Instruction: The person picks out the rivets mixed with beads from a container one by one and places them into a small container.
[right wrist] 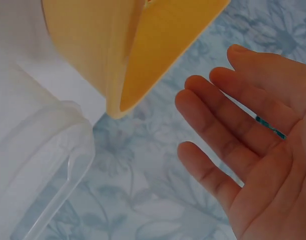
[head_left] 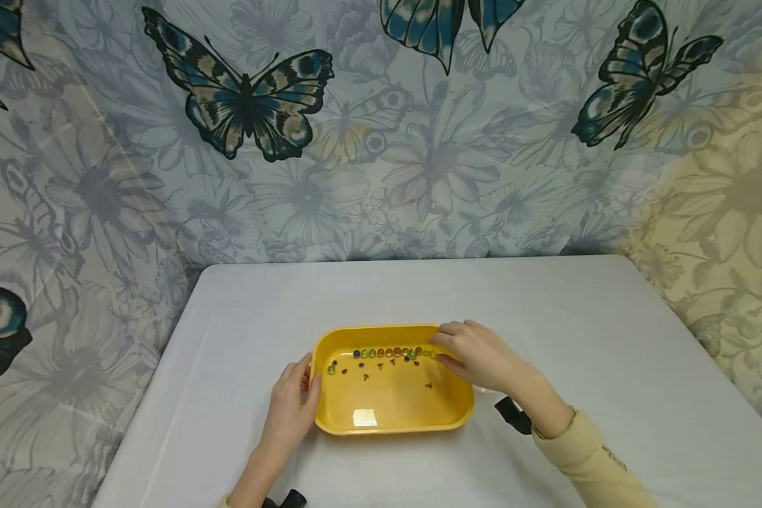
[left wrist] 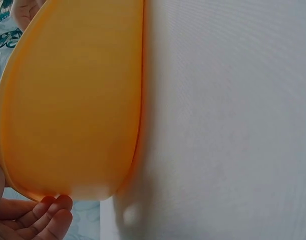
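A yellow tray (head_left: 387,409) with rounded corners lies on the white-covered table. Along its far side runs a row of small glass marbles (head_left: 389,353) in blue, green and orange, with another green marble (head_left: 331,370) near the left end. Small dark brown bits (head_left: 365,377), too small to identify, are scattered below the row. My left hand (head_left: 292,402) grips the tray's left wall, thumb at the rim and fingers (left wrist: 57,220) against the outside. Over the far right corner is my right hand (head_left: 482,353); in the right wrist view its fingers (right wrist: 213,125) are loosely extended, apart from the tray.
A clear plastic container (right wrist: 77,145) stands beside the tray on the right, mostly hidden by my right arm in the head view. The white table (head_left: 260,296) reaches back to a wall (head_left: 368,204) patterned with butterflies and flowers.
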Demonstrator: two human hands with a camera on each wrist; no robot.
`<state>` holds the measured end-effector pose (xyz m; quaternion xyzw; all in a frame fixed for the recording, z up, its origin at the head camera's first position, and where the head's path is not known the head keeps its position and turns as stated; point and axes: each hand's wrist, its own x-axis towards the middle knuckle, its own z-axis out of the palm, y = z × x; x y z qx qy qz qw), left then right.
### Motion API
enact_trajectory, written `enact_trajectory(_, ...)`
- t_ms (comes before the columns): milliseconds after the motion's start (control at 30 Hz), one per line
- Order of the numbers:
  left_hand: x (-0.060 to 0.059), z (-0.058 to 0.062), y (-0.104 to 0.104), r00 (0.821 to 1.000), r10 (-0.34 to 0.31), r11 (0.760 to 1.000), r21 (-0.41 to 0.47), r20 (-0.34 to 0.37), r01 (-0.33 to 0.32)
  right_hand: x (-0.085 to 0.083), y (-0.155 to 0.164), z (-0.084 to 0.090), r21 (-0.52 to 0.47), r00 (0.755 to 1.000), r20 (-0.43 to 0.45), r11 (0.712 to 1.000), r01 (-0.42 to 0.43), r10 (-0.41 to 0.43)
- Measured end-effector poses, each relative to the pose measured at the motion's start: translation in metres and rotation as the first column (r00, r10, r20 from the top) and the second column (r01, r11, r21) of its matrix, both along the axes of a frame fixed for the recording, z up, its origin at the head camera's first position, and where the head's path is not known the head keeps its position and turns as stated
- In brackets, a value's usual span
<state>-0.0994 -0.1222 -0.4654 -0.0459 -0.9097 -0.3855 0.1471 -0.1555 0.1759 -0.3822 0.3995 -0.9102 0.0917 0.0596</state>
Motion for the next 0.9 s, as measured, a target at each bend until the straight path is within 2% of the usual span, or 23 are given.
enact_trajectory(500,0.0,0.0,0.0,1.0,-0.002,1.0,0.006,0.009,0.002,-0.006,-0.009,0.002,0.051,0.995,0.1,0.998,-0.033,0.028)
enact_trajectory(900,0.001,0.001,0.001,1.0,0.005,1.0,-0.004,0.029,-0.005,-0.01,-0.017,0.004,0.117,0.978,0.209,0.992,-0.042,0.017)
